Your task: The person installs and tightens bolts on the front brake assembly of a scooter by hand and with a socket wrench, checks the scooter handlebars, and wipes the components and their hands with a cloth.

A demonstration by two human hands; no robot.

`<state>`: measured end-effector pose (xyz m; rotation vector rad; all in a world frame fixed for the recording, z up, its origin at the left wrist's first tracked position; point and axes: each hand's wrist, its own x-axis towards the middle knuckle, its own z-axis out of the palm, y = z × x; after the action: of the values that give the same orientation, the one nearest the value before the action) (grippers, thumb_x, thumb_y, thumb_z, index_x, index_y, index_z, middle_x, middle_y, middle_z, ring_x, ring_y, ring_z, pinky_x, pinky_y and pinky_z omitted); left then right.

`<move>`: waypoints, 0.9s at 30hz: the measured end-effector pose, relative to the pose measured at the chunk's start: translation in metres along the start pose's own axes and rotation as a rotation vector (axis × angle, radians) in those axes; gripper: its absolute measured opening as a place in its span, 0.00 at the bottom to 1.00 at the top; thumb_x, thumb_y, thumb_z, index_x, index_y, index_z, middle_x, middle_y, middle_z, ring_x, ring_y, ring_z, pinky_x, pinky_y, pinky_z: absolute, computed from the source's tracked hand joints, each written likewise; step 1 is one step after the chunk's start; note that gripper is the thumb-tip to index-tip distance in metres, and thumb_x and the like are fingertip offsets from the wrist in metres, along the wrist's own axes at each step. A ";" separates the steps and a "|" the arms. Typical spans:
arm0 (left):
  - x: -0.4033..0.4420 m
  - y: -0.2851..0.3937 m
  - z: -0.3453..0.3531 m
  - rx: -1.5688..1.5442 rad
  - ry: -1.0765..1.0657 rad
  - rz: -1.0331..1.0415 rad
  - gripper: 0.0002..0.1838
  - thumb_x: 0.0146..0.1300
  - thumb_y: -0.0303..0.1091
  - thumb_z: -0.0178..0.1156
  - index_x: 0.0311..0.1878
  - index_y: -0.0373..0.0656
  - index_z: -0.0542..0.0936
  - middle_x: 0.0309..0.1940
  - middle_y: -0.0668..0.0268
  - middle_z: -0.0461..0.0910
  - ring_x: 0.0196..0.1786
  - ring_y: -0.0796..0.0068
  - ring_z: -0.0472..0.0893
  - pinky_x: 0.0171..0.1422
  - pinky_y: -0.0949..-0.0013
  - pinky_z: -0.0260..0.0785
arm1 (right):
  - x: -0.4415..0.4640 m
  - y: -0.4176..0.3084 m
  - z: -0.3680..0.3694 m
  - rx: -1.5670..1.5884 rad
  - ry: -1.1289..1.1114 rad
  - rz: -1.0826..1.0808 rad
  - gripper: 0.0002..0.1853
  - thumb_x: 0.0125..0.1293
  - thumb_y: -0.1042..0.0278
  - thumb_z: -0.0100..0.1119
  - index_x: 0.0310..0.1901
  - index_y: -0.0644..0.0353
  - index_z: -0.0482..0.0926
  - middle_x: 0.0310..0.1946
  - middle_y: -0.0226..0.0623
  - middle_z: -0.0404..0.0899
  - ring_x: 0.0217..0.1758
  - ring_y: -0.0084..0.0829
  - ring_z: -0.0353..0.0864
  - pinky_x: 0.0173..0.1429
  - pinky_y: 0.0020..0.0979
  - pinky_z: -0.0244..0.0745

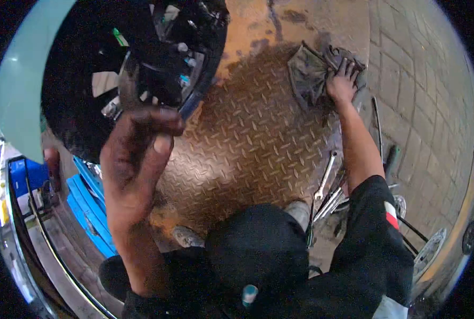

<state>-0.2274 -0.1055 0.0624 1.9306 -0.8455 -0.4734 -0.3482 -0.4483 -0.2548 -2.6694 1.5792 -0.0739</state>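
Note:
My right hand [343,82] is stretched forward over a dark, crumpled rag [307,74], its fingers pressed into the bunched cloth. The rag lies on a brown diamond-tread metal plate [253,127], near the plate's far right edge. The plate looks dark and shiny over much of its surface. Raised closer to the camera, my left hand [133,165] has bent fingers with the thumb held apart from them. Nothing shows between them. Behind the left hand stands a black rounded assembly [88,80] with shiny parts inside; whether the hand touches it, I cannot tell.
A combination wrench [326,175] lies at the plate's right edge, beside several metal tools [333,202]. A long thin rod [377,127] rests on the paving [418,85]. Blue plastic panels [88,207] lie at left. My shoes [186,236] are by the plate's near edge.

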 end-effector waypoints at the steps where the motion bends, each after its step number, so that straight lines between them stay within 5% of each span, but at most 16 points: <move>1: -0.006 -0.003 -0.003 0.007 0.006 0.015 0.16 0.61 0.37 0.60 0.46 0.36 0.75 0.38 0.64 0.78 0.41 0.75 0.76 0.52 0.72 0.66 | 0.007 0.000 0.003 0.197 0.000 0.116 0.36 0.65 0.51 0.45 0.69 0.63 0.50 0.73 0.45 0.42 0.76 0.47 0.33 0.69 0.56 0.51; 3: -0.010 -0.014 -0.012 -0.141 0.075 -0.056 0.15 0.60 0.35 0.60 0.46 0.36 0.74 0.39 0.64 0.77 0.42 0.75 0.76 0.50 0.72 0.67 | -0.007 -0.038 0.021 0.115 0.263 0.017 0.35 0.65 0.49 0.44 0.68 0.60 0.55 0.72 0.43 0.45 0.76 0.48 0.38 0.66 0.55 0.56; 4: -0.009 -0.017 -0.007 -0.133 0.068 -0.041 0.15 0.60 0.35 0.60 0.46 0.36 0.74 0.39 0.64 0.77 0.42 0.75 0.76 0.50 0.72 0.67 | -0.014 -0.057 0.037 0.045 0.155 -0.120 0.31 0.64 0.54 0.44 0.68 0.57 0.58 0.72 0.42 0.48 0.75 0.48 0.42 0.64 0.53 0.58; 5: -0.009 -0.019 -0.002 -0.164 0.111 -0.038 0.15 0.60 0.35 0.61 0.46 0.36 0.74 0.39 0.65 0.77 0.42 0.75 0.76 0.50 0.72 0.67 | -0.027 -0.081 0.049 0.204 0.345 -0.308 0.32 0.60 0.61 0.45 0.68 0.57 0.58 0.71 0.45 0.49 0.74 0.48 0.45 0.62 0.53 0.62; 6: -0.012 -0.021 0.003 -0.193 0.155 -0.038 0.15 0.59 0.34 0.61 0.46 0.37 0.74 0.39 0.65 0.77 0.42 0.75 0.76 0.49 0.72 0.67 | -0.048 -0.109 0.061 0.276 0.057 -0.417 0.32 0.55 0.66 0.46 0.65 0.59 0.62 0.66 0.47 0.59 0.71 0.47 0.55 0.59 0.51 0.65; 8: -0.010 -0.030 0.020 -0.264 0.131 -0.125 0.14 0.60 0.32 0.60 0.47 0.39 0.74 0.39 0.66 0.77 0.42 0.76 0.76 0.48 0.72 0.68 | -0.124 -0.148 0.040 0.282 0.126 -0.633 0.26 0.55 0.68 0.45 0.58 0.59 0.70 0.49 0.48 0.76 0.52 0.44 0.75 0.59 0.50 0.65; 9: -0.009 -0.035 0.031 -0.295 0.132 -0.181 0.13 0.60 0.31 0.59 0.47 0.40 0.74 0.39 0.67 0.77 0.43 0.77 0.76 0.48 0.72 0.68 | -0.160 -0.162 0.017 0.420 -0.369 -0.628 0.27 0.56 0.69 0.46 0.61 0.59 0.67 0.57 0.54 0.69 0.59 0.43 0.70 0.61 0.46 0.64; 10: -0.013 -0.032 0.043 -0.217 0.078 -0.180 0.12 0.61 0.30 0.58 0.48 0.40 0.74 0.39 0.67 0.77 0.43 0.78 0.75 0.48 0.72 0.68 | -0.212 -0.163 0.020 0.581 -0.056 -0.757 0.21 0.59 0.68 0.45 0.54 0.63 0.73 0.48 0.50 0.76 0.53 0.50 0.74 0.58 0.46 0.69; 13: -0.034 -0.051 0.070 -0.256 -0.056 -0.227 0.13 0.63 0.30 0.58 0.51 0.41 0.73 0.39 0.67 0.77 0.43 0.79 0.75 0.50 0.73 0.68 | -0.321 -0.170 0.023 0.794 -0.016 -0.644 0.27 0.62 0.61 0.49 0.62 0.61 0.65 0.57 0.53 0.70 0.59 0.48 0.71 0.65 0.40 0.64; 18: -0.058 -0.119 0.074 0.127 -0.158 -0.250 0.23 0.62 0.44 0.59 0.57 0.44 0.71 0.47 0.58 0.77 0.51 0.66 0.75 0.58 0.64 0.67 | -0.331 -0.102 -0.015 1.745 -1.013 -0.164 0.22 0.57 0.57 0.60 0.48 0.64 0.76 0.45 0.45 0.79 0.51 0.40 0.77 0.55 0.39 0.69; 19: -0.064 -0.128 0.077 0.319 -0.257 -0.175 0.27 0.61 0.50 0.59 0.59 0.45 0.70 0.50 0.55 0.76 0.54 0.60 0.75 0.61 0.61 0.65 | -0.303 -0.086 -0.021 1.455 -0.984 -0.381 0.22 0.57 0.55 0.61 0.48 0.63 0.77 0.43 0.45 0.80 0.49 0.39 0.78 0.53 0.38 0.71; 21: -0.065 -0.112 0.091 0.370 -0.472 -0.423 0.35 0.57 0.60 0.57 0.63 0.48 0.67 0.54 0.51 0.74 0.58 0.53 0.73 0.65 0.58 0.62 | -0.252 -0.067 -0.062 1.028 -0.984 -0.519 0.24 0.56 0.52 0.62 0.47 0.62 0.77 0.39 0.46 0.81 0.44 0.41 0.80 0.51 0.38 0.73; 23: -0.078 -0.154 0.122 0.200 -0.460 -0.412 0.36 0.57 0.61 0.57 0.63 0.48 0.67 0.54 0.51 0.75 0.58 0.54 0.73 0.64 0.59 0.63 | -0.225 -0.062 -0.087 0.882 -1.012 -0.461 0.24 0.57 0.50 0.62 0.47 0.61 0.77 0.37 0.46 0.80 0.43 0.43 0.80 0.51 0.38 0.73; 25: -0.093 -0.188 0.142 0.033 -0.462 -0.403 0.37 0.57 0.62 0.56 0.63 0.48 0.68 0.53 0.51 0.75 0.58 0.55 0.74 0.62 0.60 0.63 | -0.214 -0.062 -0.088 0.204 -0.658 -0.518 0.26 0.59 0.49 0.60 0.51 0.61 0.75 0.39 0.48 0.79 0.47 0.49 0.77 0.56 0.41 0.70; 26: -0.103 -0.197 0.149 0.021 -0.357 -0.503 0.38 0.57 0.64 0.55 0.62 0.44 0.68 0.53 0.48 0.75 0.58 0.55 0.74 0.62 0.60 0.64 | -0.215 -0.061 -0.091 0.194 -0.659 -0.515 0.26 0.59 0.49 0.60 0.51 0.61 0.75 0.39 0.48 0.79 0.47 0.49 0.77 0.56 0.41 0.70; 27: -0.109 -0.209 0.153 0.010 -0.251 -0.608 0.40 0.56 0.66 0.54 0.61 0.41 0.69 0.52 0.45 0.74 0.58 0.56 0.74 0.62 0.60 0.64 | -0.217 -0.060 -0.096 0.400 -0.238 -0.417 0.26 0.61 0.49 0.57 0.53 0.61 0.73 0.44 0.51 0.76 0.51 0.52 0.74 0.58 0.43 0.67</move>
<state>-0.3227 -0.0537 -0.1967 2.1520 -0.3916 -1.0900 -0.4061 -0.2308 -0.1599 -2.5198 0.8218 -0.0720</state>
